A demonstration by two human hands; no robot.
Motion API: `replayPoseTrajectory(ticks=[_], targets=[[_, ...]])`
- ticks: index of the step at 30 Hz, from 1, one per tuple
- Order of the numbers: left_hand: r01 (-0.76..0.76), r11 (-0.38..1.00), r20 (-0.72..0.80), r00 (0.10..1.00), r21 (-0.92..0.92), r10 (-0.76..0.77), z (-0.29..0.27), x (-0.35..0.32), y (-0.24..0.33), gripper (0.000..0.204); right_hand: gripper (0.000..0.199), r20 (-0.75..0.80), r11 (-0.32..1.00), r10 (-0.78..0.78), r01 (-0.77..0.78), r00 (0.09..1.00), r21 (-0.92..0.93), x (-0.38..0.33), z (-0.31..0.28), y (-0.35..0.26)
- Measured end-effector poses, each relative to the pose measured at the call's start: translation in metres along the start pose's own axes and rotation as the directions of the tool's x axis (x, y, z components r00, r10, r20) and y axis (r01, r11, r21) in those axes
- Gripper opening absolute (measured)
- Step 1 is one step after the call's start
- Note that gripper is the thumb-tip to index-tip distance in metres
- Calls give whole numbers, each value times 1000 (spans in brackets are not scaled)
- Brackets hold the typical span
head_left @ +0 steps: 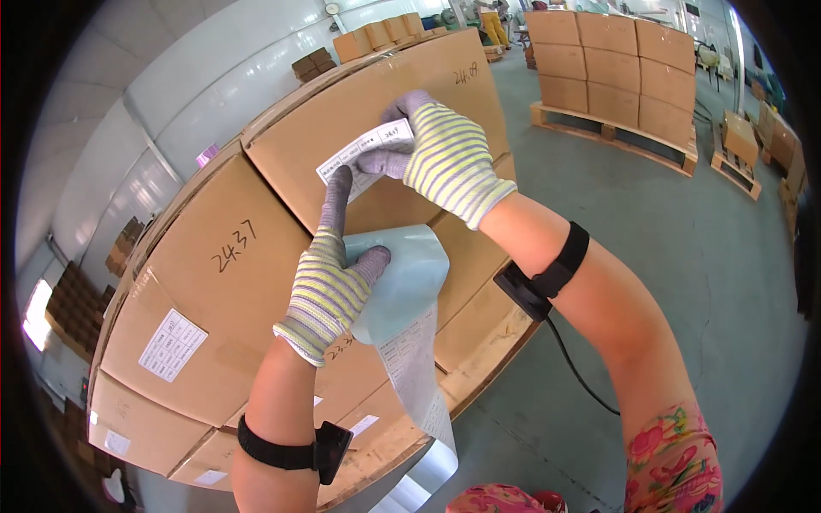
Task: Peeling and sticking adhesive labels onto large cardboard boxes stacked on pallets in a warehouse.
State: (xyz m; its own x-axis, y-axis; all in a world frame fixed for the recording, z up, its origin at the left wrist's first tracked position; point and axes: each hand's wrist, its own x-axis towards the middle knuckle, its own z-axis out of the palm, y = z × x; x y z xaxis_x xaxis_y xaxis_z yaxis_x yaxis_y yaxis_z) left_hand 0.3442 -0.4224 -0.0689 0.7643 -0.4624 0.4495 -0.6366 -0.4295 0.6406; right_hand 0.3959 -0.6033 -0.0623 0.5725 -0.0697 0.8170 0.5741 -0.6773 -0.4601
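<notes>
Right grip (449, 156) pinches a label (363, 148) by its edge, floor (590, 201) rightward.

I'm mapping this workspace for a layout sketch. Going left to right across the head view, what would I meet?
White label stuck on a brown carton → left gloved hand → right gloved hand → large carton stack → single carton right of that stack.
</notes>
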Motion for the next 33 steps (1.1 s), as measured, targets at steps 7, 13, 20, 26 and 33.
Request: replayPoseTrajectory(ticks=[7,13,20,26,33], targets=[[199,899,54,980,-391,-194,25,-44,-4,59,61,-307,955,296,-274,904,112,-21,-5,47],[531,711,295,847,-462,-442,51,-90,-38,45,43,417,446,378,-557,827,701,-214,19,69],[503,672,81,828,-543,-555,90,-113,-55,60,45,604,221,256,-653,755,724,-258,-29,17],[534,444,171,756,-720,-632,110,-123,-70,45,30,698,390,252,-730,670,561,-266,-43,21],[555,395,103,663,-732,-741,123,-132,-83,27,28,742,359,308,-795,595,489,-281,-42,26]])
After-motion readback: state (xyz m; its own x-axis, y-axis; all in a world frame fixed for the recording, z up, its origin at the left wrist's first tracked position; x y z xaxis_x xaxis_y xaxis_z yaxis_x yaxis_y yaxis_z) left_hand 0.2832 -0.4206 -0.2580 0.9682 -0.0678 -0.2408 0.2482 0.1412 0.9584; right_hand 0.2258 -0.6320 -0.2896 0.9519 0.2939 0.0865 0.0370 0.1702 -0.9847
